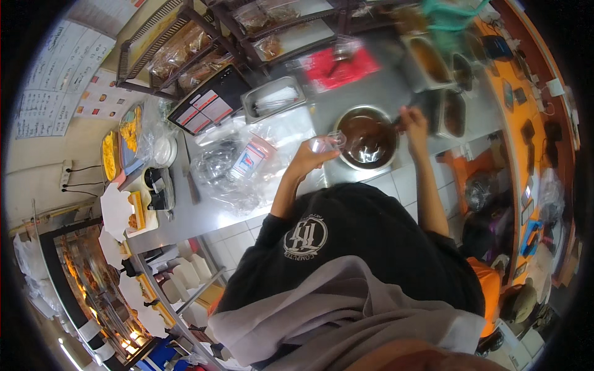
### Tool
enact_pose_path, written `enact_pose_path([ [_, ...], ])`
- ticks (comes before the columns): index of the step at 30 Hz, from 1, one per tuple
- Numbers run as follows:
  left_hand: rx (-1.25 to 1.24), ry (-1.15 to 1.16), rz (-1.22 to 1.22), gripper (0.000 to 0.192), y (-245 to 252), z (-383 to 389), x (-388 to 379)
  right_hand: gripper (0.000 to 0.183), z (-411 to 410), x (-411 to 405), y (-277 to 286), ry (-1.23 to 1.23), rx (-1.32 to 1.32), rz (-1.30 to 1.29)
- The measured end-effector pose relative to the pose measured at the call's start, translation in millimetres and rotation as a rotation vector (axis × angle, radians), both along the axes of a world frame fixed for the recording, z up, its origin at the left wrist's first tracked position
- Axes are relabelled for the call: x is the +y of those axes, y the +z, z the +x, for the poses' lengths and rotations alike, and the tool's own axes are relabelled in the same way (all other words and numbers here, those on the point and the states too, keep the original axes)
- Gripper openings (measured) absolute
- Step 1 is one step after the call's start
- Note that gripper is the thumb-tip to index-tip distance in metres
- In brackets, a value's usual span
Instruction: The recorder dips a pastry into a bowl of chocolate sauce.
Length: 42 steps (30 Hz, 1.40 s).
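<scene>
My left hand (310, 158) holds a small clear plastic cup (338, 139) at the left rim of a round steel bowl (366, 168). Dark brown sauce (361, 130) with a glossy surface lies in the bowl. At the bowl's right side, my right hand (414, 123) grips the dark handle of a utensil (398, 124); its working end cannot be made out. Left of the bowl, a printed plastic pack (250, 160) and crumpled clear bags (216, 162) lie on the steel table (213, 215).
Behind the bowl are a red plastic sheet (341, 69) and a steel tray of white wrapped items (277, 99). Steel containers of sauce (429, 58) stand at the right. A brown rack (218, 35) holds bagged food. Open food boxes (121, 211) sit at the table's left end.
</scene>
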<state>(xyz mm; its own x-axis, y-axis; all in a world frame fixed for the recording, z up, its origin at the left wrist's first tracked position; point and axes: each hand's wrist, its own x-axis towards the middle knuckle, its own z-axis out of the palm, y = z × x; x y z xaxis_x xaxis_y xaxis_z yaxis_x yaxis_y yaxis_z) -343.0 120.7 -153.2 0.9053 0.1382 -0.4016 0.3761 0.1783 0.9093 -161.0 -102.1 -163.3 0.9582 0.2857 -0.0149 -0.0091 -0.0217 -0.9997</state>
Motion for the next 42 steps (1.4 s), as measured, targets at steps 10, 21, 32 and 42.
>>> enact_pose_path([
  [10, -0.048, -0.08, 0.06, 0.031, 32, 12, -14, 0.026, -26, -38, -33, -0.311, 0.417, 0.208],
  [21, -0.289, 0.113, 0.27, 0.037, 6, 6, -24, 0.02, -16, -51, -23, -0.358, 0.738, 0.504],
  [32, -0.375, 0.119, 0.109, 0.045, 15, 27, -39, 0.018, -19, -13, 82, -0.381, 0.561, 0.621],
  [42, -0.453, 0.123, 0.085, 0.043, 18, 36, -47, 0.018, -59, 9, 143, -0.249, -0.281, 0.456],
])
